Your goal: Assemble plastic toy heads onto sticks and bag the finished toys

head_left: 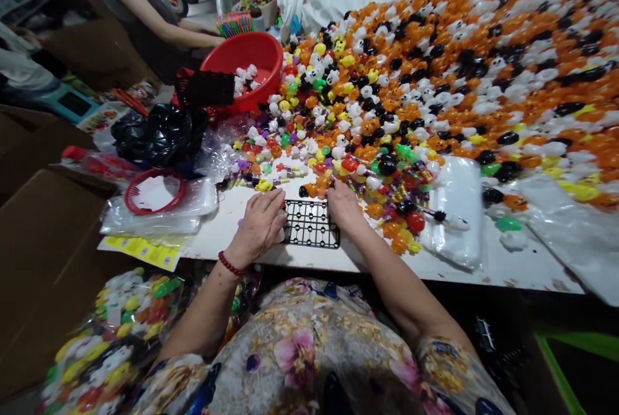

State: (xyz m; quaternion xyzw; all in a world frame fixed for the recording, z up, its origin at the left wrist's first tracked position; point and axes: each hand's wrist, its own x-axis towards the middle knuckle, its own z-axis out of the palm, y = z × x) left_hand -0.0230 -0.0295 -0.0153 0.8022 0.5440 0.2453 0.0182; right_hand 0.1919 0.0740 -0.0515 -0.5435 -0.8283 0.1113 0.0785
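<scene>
A black plastic grid rack (312, 223) lies on the white table between my hands, its square openings facing up. My left hand (261, 221) is closed at the rack's left edge, with small whitish bits showing beside its fingers; what it grips is mostly hidden. At the upper right corner of the rack, my right hand (344, 209) has its fingers pressed together. Its fingertips are next to small orange pieces (316, 188), and I cannot make out what is in them. Slim striped sticks (290, 172) lie just beyond the rack among colourful plastic figure heads.
A huge heap of orange, white and black plastic heads (464, 60) covers the right and back. A red basin (264, 57) holds white pieces. Clear bags (454, 215) lie at right; a small red basket (155, 192) stands at left. A co-worker's arm (159, 19) reaches in behind.
</scene>
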